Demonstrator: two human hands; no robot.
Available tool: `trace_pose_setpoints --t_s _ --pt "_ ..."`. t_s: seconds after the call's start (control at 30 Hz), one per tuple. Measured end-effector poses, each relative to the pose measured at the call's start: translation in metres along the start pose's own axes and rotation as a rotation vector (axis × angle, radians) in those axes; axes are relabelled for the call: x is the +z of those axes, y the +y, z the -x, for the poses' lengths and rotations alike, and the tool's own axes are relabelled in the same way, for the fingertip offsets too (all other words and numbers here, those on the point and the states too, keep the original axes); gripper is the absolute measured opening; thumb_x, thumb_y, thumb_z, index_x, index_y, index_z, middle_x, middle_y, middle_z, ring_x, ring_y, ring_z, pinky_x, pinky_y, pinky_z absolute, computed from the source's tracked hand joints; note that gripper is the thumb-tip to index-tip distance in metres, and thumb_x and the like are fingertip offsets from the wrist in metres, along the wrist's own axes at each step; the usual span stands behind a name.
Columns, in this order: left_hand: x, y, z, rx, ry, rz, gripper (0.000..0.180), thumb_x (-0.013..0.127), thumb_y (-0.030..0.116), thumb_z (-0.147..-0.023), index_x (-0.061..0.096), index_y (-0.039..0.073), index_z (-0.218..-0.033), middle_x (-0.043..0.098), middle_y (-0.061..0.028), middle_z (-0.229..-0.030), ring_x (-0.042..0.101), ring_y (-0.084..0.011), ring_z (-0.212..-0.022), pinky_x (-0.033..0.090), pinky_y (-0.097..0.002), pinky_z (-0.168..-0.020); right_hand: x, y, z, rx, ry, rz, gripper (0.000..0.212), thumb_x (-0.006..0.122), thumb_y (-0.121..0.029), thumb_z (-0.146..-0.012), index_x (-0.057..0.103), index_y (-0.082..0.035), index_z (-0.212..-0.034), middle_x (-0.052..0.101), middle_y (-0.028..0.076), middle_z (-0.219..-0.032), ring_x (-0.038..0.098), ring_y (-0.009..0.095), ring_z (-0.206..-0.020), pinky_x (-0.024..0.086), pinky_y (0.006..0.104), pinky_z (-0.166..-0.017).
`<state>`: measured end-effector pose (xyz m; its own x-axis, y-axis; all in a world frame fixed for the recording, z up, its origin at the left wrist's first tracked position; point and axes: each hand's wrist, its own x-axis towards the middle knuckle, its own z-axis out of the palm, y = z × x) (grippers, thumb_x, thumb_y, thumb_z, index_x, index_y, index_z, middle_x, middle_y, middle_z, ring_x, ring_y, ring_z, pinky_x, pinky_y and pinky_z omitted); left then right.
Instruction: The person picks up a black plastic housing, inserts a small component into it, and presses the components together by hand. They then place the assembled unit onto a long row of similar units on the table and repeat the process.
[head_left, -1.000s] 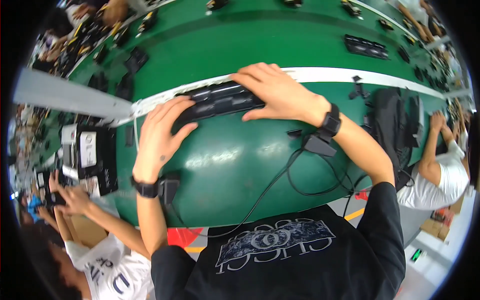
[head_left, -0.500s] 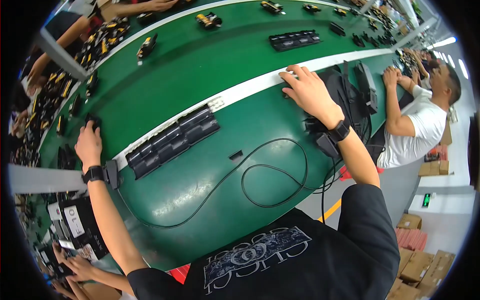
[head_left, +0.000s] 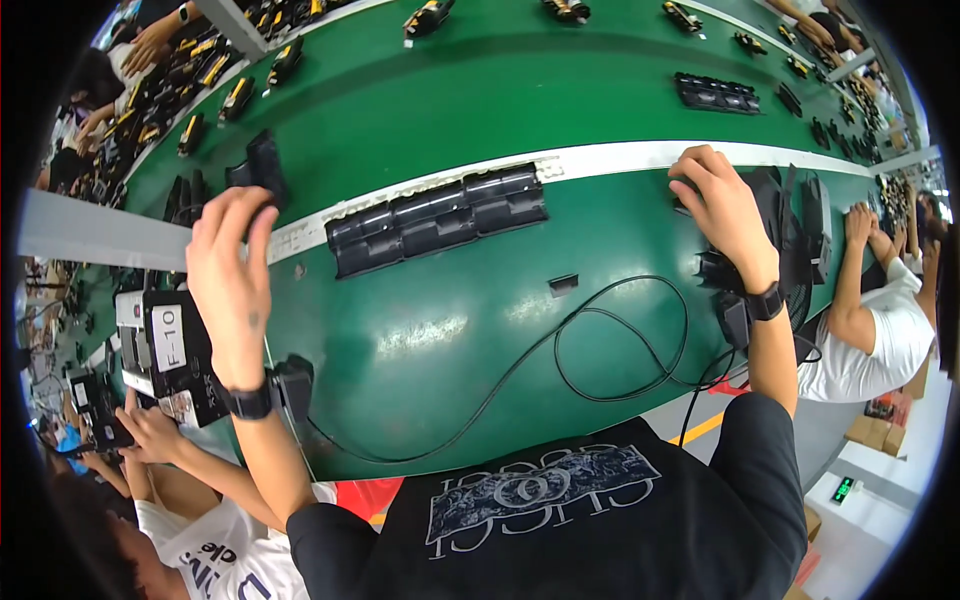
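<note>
My left hand (head_left: 230,285) is raised at the left, its thumb and fingers closed on a black moulded plastic part (head_left: 264,165) at the white rail. The fingertips partly cover that part. Over the rail at the right, my right hand (head_left: 728,210) has its fingers loosely curved, thumb apart. Just under the thumb is a small dark piece, mostly hidden. Between my hands, a long black ribbed plastic tray (head_left: 440,220) lies along the rail. Nearer me on the green table is a small black piece (head_left: 563,285).
A thin black cable (head_left: 505,390) loops across the table to a black box at my left wrist. Black-and-yellow parts (head_left: 428,18) sit on the green belt (head_left: 500,95). Co-workers are at both sides. A grey post (head_left: 110,230) stands at the left, and a black bag (head_left: 765,205) lies right.
The view has turned left. My left hand has come back toward me with the black part, which shows larger. My right hand stays by the rail, its fingers a little more curled.
</note>
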<state>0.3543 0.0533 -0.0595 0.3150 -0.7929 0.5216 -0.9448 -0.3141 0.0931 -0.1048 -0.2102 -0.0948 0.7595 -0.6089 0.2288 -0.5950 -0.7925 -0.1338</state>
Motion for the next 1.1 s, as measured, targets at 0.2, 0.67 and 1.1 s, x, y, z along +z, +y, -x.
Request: trace_pose_setpoints --t_s 0.2,0.67,1.1 --pt "-0.022 0.005 0.061 -0.038 -0.092 0.177 0.022 0.079 0.006 -0.089 0.074 0.005 -0.11 0.07 -0.0118 -0.119 0.067 -0.0347 -0.109 0.053 -0.0423 -0.097 -0.004 -0.061 -0.036 -0.133 -0.039 -0.184 0.021 0.076 -0.009 -0.092 0.068 -0.007 -0.111 0.063 0.01 -0.117 0.065 0.035 -0.11 0.056 0.0435 -0.091" --pt "-0.021 0.092 0.056 0.481 -0.204 0.43 0.035 0.079 -0.005 -0.073 0.076 0.012 -0.103 0.066 -0.0061 -0.115 0.065 -0.0354 -0.121 0.061 -0.0474 -0.092 0.002 -0.162 -0.066 -0.127 -0.439 -1.033 0.047 0.069 -0.01 -0.103 0.056 0.0 -0.147 0.074 0.012 -0.12 0.072 0.017 -0.099 0.056 0.0302 -0.076" --pt "0.008 0.1 0.036 0.441 -0.052 0.593 0.04 0.079 -0.005 -0.076 0.076 0.007 -0.114 0.071 -0.0093 -0.122 0.067 -0.0346 -0.119 0.057 -0.0442 -0.098 0.011 -0.127 -0.041 0.179 -0.425 -1.334 0.037 0.063 -0.011 -0.109 0.052 0.004 -0.141 0.073 0.008 -0.116 0.065 0.009 -0.091 0.056 0.027 -0.071"
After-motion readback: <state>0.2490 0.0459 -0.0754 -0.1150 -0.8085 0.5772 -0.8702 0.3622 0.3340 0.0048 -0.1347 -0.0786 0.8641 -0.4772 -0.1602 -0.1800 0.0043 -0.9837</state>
